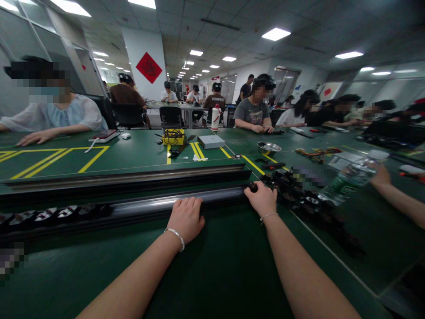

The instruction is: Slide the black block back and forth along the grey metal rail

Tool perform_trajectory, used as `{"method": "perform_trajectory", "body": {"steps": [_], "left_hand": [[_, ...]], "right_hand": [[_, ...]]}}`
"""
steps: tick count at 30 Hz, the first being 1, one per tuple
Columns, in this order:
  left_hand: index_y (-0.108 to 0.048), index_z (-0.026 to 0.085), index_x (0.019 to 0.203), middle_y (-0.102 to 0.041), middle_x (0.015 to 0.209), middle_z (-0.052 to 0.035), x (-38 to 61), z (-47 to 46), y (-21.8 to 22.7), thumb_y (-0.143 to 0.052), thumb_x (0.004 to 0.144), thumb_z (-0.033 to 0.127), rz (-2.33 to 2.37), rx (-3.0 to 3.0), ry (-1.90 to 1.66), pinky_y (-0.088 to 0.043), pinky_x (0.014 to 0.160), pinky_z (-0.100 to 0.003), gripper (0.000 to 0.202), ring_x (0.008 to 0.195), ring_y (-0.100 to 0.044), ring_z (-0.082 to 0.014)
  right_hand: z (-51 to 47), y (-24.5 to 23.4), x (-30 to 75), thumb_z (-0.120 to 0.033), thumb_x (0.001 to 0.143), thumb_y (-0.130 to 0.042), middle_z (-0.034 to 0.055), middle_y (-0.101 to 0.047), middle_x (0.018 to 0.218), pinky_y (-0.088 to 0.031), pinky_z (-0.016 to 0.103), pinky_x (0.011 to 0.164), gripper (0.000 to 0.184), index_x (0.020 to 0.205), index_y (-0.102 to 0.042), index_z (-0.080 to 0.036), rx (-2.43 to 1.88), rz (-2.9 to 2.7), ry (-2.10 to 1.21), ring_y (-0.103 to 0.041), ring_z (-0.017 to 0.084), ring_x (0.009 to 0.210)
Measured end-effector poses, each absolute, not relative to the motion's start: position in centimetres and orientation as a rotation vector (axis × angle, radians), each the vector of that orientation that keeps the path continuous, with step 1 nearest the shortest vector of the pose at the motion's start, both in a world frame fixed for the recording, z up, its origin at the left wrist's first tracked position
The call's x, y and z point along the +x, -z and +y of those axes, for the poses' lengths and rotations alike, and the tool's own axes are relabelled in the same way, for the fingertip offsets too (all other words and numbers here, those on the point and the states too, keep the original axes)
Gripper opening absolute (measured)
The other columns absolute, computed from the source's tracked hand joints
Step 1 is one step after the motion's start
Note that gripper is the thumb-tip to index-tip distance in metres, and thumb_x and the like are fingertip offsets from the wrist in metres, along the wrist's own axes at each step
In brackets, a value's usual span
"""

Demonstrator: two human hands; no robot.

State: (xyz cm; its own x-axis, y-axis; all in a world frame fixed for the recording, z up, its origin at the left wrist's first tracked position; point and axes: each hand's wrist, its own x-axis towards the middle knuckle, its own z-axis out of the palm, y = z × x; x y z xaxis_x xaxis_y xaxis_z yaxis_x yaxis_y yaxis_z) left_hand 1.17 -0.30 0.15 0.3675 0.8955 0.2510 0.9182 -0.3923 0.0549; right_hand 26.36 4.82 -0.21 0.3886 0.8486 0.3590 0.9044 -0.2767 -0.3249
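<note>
A long black rail with a shiny top lies across the green table in front of me. My left hand is closed over its near edge, about midway along, with the fingers curled onto the top. At the rail's right end, my right hand pinches a small black piece, whose exact kind I cannot make out. Several dark parts with shiny faces sit in a row along the rail's left stretch. Each of my wrists wears a bracelet.
Behind lies another long rail. Black parts are heaped right of my right hand, beside a plastic water bottle and another person's arm. Farther back are a metal bowl, a grey box and a yellow bin.
</note>
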Motion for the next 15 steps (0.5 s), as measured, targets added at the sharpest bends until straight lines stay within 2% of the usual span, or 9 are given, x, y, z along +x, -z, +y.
{"method": "perform_trajectory", "body": {"steps": [9, 15], "left_hand": [[-0.047, 0.020, 0.112, -0.057, 0.104, -0.0068, 1.03, -0.19, 0.23, -0.047, 0.075, 0.029, -1.641, -2.515, 0.413, -0.030, 0.087, -0.037, 0.039, 0.099, -0.048, -0.0223], [-0.047, 0.020, 0.112, -0.057, 0.105, -0.0067, 1.05, -0.21, 0.11, -0.047, 0.075, 0.029, -1.647, -2.510, 0.405, -0.030, 0.087, -0.037, 0.039, 0.099, -0.048, -0.0226]], "right_hand": [[4.78, 0.22, 26.35, -0.043, 0.068, -0.045, 0.0057, -0.062, 0.079, -0.019, 0.047, 0.097, 0.037, 0.091, -0.061, -0.018, -2.131, -1.494, 0.119, -0.055, 0.023, 0.085], [4.78, 0.09, 26.23, -0.041, 0.068, -0.046, 0.0072, -0.062, 0.080, -0.021, 0.045, 0.096, 0.037, 0.092, -0.060, -0.017, -2.128, -1.491, 0.105, -0.054, 0.023, 0.085]]}}
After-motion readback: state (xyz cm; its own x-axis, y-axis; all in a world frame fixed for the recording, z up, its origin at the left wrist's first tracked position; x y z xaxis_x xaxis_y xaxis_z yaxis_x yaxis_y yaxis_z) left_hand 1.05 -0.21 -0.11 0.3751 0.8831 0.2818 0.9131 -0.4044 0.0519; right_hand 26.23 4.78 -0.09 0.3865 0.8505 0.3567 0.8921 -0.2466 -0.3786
